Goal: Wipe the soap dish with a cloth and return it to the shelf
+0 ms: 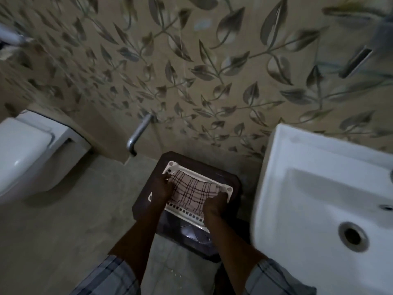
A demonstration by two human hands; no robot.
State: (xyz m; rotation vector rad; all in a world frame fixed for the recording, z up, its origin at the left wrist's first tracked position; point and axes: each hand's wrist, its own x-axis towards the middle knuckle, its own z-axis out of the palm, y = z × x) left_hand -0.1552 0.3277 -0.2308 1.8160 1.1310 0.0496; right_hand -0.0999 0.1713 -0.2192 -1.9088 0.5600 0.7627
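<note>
A white rectangular plastic soap dish (225, 186) with slotted edges lies on a dark brown stool (234, 177) below me. A pink checked cloth (189, 189) is spread over the middle of the dish. My left hand (162, 188) holds the cloth's left edge against the dish. My right hand (214, 204) grips the cloth's lower right part. Most of the dish's middle is hidden under the cloth and hands.
A white washbasin (319, 188) stands close on the right, a white toilet (27, 154) on the left. A metal pipe (138, 133) sticks out of the leaf-patterned wall behind the stool. A metal fitting (357, 61) hangs high on the right wall. Grey floor lies left of the stool.
</note>
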